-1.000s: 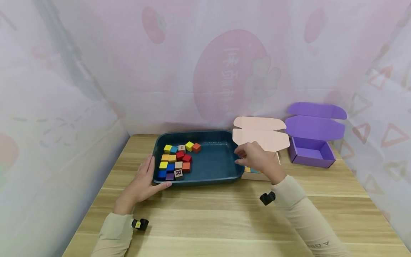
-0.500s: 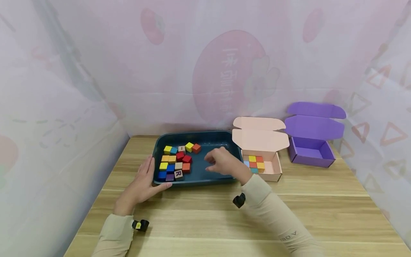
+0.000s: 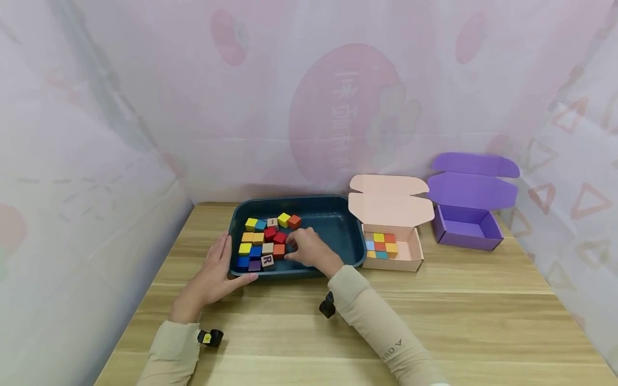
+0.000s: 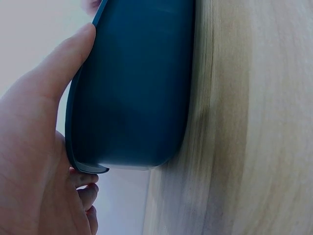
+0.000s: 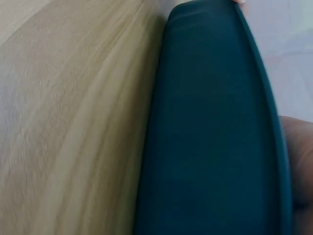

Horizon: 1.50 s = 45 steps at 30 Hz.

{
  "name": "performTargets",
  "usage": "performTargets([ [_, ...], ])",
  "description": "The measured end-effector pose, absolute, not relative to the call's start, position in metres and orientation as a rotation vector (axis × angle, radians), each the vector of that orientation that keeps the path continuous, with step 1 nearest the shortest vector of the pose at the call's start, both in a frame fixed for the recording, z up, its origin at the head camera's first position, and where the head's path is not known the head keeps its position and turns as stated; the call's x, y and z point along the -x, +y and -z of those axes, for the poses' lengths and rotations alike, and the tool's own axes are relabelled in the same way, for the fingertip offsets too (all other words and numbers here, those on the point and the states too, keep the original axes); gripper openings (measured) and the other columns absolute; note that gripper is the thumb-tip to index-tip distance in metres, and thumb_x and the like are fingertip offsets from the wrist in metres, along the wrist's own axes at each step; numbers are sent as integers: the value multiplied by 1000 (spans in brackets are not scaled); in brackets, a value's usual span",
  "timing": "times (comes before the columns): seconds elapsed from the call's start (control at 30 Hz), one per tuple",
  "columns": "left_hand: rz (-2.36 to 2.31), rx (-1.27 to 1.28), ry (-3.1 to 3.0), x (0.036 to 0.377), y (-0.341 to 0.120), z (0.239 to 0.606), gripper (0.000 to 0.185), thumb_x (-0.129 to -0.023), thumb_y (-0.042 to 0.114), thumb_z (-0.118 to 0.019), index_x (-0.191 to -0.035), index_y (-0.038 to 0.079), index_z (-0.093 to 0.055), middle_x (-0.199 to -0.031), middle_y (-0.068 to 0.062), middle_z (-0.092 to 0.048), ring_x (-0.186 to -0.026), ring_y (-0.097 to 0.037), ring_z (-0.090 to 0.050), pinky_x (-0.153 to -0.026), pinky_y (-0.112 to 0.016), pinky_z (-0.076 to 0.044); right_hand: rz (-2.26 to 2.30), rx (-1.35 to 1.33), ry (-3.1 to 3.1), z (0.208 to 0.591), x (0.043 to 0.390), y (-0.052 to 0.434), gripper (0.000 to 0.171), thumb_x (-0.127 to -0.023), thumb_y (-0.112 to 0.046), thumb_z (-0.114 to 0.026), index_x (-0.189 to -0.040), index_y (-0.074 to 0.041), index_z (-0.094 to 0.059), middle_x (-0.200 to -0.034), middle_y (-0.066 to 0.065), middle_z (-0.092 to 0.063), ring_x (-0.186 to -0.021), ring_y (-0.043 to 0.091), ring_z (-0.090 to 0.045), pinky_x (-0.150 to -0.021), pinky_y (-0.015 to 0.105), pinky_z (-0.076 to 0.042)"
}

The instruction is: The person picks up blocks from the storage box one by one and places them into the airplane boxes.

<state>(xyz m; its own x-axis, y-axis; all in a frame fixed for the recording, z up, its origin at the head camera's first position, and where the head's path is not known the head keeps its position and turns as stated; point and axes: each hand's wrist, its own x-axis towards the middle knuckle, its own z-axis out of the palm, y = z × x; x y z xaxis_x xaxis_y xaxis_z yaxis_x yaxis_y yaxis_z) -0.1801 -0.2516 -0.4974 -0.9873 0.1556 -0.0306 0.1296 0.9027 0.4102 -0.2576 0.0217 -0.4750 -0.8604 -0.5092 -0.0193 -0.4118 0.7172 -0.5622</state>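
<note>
A dark teal tray (image 3: 325,206) with several coloured cubes in its left part stands on the table. My left hand (image 3: 210,276) rests against the tray's front left corner, fingers along the left wall and thumb on the front rim. In the left wrist view, the thumb (image 4: 73,54) lies along the rim. Over the tray, my right hand (image 3: 311,249) has thumb and fingertips parted beside an orange cube (image 3: 279,251) and a red cube (image 3: 280,237). Contact with either cube cannot be made out. The tray wall hides most of that hand in the right wrist view.
Right of the tray stands an open pale pink box (image 3: 409,249) with several coloured cubes in its left part. Farther right is a purple box (image 3: 468,244), its lid raised. A printed cloth (image 3: 260,134) hangs behind the table (image 3: 289,332).
My right hand has moved left from above the pink box, across the tray, to the cubes. The cubes in the pink box have come into sight. The left hand has stayed in place.
</note>
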Motion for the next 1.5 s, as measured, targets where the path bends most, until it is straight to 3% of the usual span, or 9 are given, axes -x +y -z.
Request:
performTargets([
  [0.4, -639, -229, 2999, 180, -253, 497, 130, -88, 81, -62, -169, 2, 3, -178, -23, 5, -162, -51, -5, -126, -74, -17, 805, 722, 2798, 488, 265, 7, 36, -93, -22, -83, -126, -9, -76, -118, 7, -78, -101, 16, -73, -100, 35, -63],
  [0.7, -671, -227, 2988, 181, -252, 498, 132, -87, 82, -62, -169, 3, 5, -178, -23, 6, -162, -51, -4, -127, -74, -15, 917, 692, 2761, 482, 264, 21, 29, -92, -15, -83, -120, -7, -78, -115, 7, -80, -97, 15, -74, -97, 34, -64],
  [1.1, -645, -240, 2996, 183, -252, 499, 132, -87, 83, -62, -169, 2, 4, -178, -23, 6, -162, -50, -5, -126, -74, -17, 1022, 761, 2769, 453, 257, 75, 21, -94, -17, -81, -113, -7, -79, -104, 5, -81, -89, 11, -75, -88, 30, -65],
  [1.5, -672, -249, 2993, 182, -254, 498, 130, -89, 79, -64, -168, 0, 3, -178, -23, 7, -162, -51, -4, -127, -74, -17, 1023, 707, 2828, 418, 236, 153, 25, -92, -15, -82, -114, -4, -78, -104, 10, -81, -89, 17, -79, -86, 36, -67],
])
